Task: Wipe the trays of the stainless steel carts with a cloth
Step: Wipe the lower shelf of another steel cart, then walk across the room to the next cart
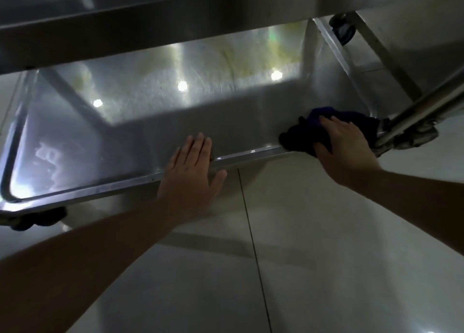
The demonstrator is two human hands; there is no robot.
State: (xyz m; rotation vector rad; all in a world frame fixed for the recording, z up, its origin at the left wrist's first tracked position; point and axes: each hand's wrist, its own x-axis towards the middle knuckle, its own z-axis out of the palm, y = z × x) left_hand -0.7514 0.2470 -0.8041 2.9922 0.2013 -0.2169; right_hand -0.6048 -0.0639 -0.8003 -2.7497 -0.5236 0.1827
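One dark purple cloth [324,129] lies bunched in the near right corner of the lower tray [155,121] of a stainless steel cart, spilling partly over the tray's raised near rim. The right hand [344,147] lies on top of it, palm down, fingers straight and close together, pressing the cloth against the tray floor and rim; the thumb runs along the near edge of the cloth, and nothing is curled round the fabric as far as can be seen. The left hand [193,172] rests flat on the near rim of the same tray, well apart from the right hand, fingers straight and together reaching onto the tray floor, thumb spread outward past the rim, holding nothing.

The tray floor is brushed metal, shadowed along its near half and brightly lit farther back, where several round light reflections and yellowish streaks show. Its left end curves up into a rounded corner rim. Above it, across the top of the view, runs the underside and edge of the upper tray [175,18]. A round metal post [424,111] slants up from the corner just beside the cloth. A dark caster [37,219] sits under the near left corner, and another wheel [344,31] shows at the far right beyond the cart's frame. Pale glossy floor tiles [326,257] lie below, crossed by a dark grout line.
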